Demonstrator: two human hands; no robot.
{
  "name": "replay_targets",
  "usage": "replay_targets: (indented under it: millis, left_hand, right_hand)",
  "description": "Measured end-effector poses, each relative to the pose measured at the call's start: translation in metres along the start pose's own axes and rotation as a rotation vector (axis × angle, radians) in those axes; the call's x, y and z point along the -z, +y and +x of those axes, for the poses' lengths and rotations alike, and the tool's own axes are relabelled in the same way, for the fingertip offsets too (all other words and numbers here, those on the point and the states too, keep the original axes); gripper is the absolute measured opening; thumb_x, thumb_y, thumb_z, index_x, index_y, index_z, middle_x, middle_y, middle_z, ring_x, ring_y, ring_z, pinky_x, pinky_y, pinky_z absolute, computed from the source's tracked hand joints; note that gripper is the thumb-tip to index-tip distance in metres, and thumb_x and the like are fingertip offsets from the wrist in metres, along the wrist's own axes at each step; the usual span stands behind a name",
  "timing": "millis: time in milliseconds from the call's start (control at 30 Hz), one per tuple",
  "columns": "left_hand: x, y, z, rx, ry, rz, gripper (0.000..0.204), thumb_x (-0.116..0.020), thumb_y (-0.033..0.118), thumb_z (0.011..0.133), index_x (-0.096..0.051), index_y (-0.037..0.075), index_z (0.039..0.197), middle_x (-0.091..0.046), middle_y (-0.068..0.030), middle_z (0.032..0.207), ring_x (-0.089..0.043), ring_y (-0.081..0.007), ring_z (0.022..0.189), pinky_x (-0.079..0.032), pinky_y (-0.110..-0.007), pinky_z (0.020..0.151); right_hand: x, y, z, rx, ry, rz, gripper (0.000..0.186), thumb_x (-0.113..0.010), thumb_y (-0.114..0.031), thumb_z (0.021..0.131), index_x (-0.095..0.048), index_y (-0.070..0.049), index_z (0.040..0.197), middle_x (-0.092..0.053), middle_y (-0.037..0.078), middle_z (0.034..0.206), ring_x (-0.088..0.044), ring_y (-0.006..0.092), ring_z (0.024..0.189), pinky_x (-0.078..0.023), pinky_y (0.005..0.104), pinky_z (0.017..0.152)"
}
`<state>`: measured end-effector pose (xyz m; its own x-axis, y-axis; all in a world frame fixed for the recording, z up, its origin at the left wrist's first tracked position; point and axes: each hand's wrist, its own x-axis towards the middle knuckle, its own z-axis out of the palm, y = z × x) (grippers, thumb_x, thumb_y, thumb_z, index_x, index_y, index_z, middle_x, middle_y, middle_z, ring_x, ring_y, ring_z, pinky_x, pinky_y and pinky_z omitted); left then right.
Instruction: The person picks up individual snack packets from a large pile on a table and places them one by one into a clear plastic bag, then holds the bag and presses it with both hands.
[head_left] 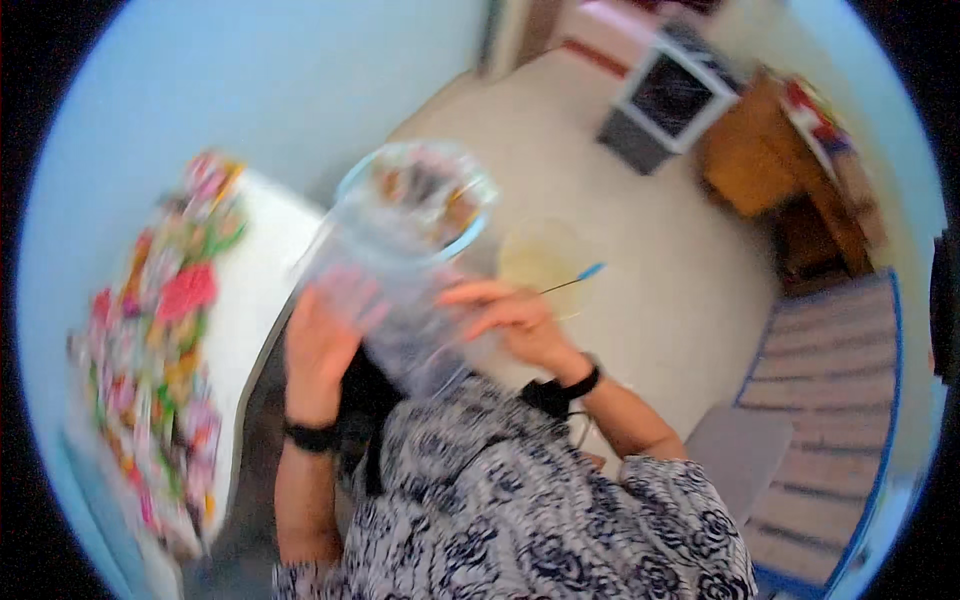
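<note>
A crumpled clear plastic bag (405,335) spreads between my two hands, above my lap. Through its film, the fingers of my left hand (325,335) show pinkish and blurred; they look stretched out. My right hand (520,322) is at the bag's other side, fingers extended and apart, their tips near or against the plastic. Just beyond the hands stands a light blue bucket (465,238) lined with clear plastic, holding colourful wrappers or packets (425,195). Motion blur hides exactly where the film touches my fingers.
To the left, a white table (262,235) bears a long heap of colourful packets (165,350). A pale yellow round container (540,260) with a blue-tipped stick (590,271) is on the floor. An air cooler (670,100), wooden desk (765,160) and blue-edged striped mat (830,420) are at right.
</note>
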<state>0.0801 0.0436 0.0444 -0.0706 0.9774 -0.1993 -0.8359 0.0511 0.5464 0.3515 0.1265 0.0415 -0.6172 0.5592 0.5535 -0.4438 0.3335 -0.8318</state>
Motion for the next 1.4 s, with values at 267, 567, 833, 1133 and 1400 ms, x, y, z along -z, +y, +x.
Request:
replay_targets:
  millis: [267, 567, 833, 1133, 1400]
  left_hand:
    - [-0.016, 0.002, -0.037, -0.299, 0.183, 0.231, 0.025, -0.047, 0.022, 0.095, -0.054, 0.007, 0.113, -0.056, -0.0135, 0.121, -0.058, -0.0295, 0.106, -0.050, -0.046, 0.084]
    - [-0.045, 0.018, -0.061, -0.558, 0.150, 0.867, 0.024, -0.044, 0.021, 0.097, -0.057, 0.003, 0.105, -0.063, -0.0195, 0.106, -0.066, -0.0266, 0.082, -0.053, -0.032, 0.064]
    - [-0.062, -0.002, -0.076, -0.483, 0.227, 1.074, 0.019, -0.051, 0.017, 0.094, -0.061, 0.001, 0.095, -0.067, -0.0149, 0.096, -0.065, -0.0179, 0.075, -0.050, -0.027, 0.061]
    - [-0.039, 0.012, -0.088, -0.413, 0.490, 0.990, 0.014, -0.054, 0.011, 0.090, -0.059, 0.001, 0.098, -0.067, -0.0098, 0.091, -0.060, -0.0095, 0.069, -0.044, -0.019, 0.057]
    - [0.009, -0.005, -0.093, 0.116, 0.300, 0.997, 0.033, -0.062, 0.015, 0.083, -0.054, 0.001, 0.111, -0.061, -0.0076, 0.102, -0.059, -0.0125, 0.088, -0.046, -0.024, 0.074]
  right_hand:
    - [-0.013, 0.022, -0.015, 0.057, -0.177, -0.230, 0.029, -0.046, 0.015, 0.062, -0.065, -0.004, 0.075, -0.063, 0.010, 0.115, -0.046, 0.0354, 0.124, -0.038, 0.0443, 0.101]
    - [-0.009, 0.037, -0.022, -0.112, -0.076, -0.163, 0.050, -0.081, -0.024, 0.064, -0.062, -0.007, 0.107, -0.058, 0.011, 0.122, -0.050, 0.0288, 0.118, -0.043, 0.0393, 0.094]
    - [-0.052, 0.014, 0.043, -0.133, 0.066, 0.044, 0.062, -0.081, -0.024, 0.066, -0.054, -0.003, 0.117, -0.055, 0.010, 0.121, -0.055, 0.0191, 0.106, -0.047, 0.0347, 0.089]
    - [-0.054, 0.022, 0.037, -0.399, 0.329, 0.221, 0.024, -0.047, -0.025, 0.097, -0.057, -0.004, 0.092, -0.056, 0.001, 0.072, -0.055, 0.0086, 0.059, -0.044, 0.0216, 0.048]
    - [-0.041, 0.068, 0.029, -0.591, 0.608, 0.443, 0.023, -0.044, -0.022, 0.096, -0.052, -0.001, 0.093, -0.060, 0.010, 0.070, -0.058, 0.0172, 0.052, -0.053, 0.0314, 0.048]
